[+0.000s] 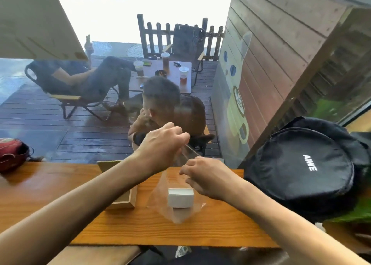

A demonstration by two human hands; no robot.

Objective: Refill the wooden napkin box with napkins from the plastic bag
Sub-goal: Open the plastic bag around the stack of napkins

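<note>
A clear plastic bag point(176, 210) hangs upright over the wooden counter point(60, 188), with a white stack of napkins point(180, 197) resting in its bottom. My left hand point(164, 142) pinches the bag's top edge high up, fingers closed. My right hand point(208, 176) grips the bag's other top edge, lower and to the right. The wooden napkin box point(125, 198) stands open just left of the bag, mostly hidden behind my left forearm, its lid point(109, 164) tilted up at the back.
A large black round bag point(305, 170) lies on the counter at the right. A red object point(12, 154) sits at the far left edge. Beyond a window, people sit at a table with drinks on a deck.
</note>
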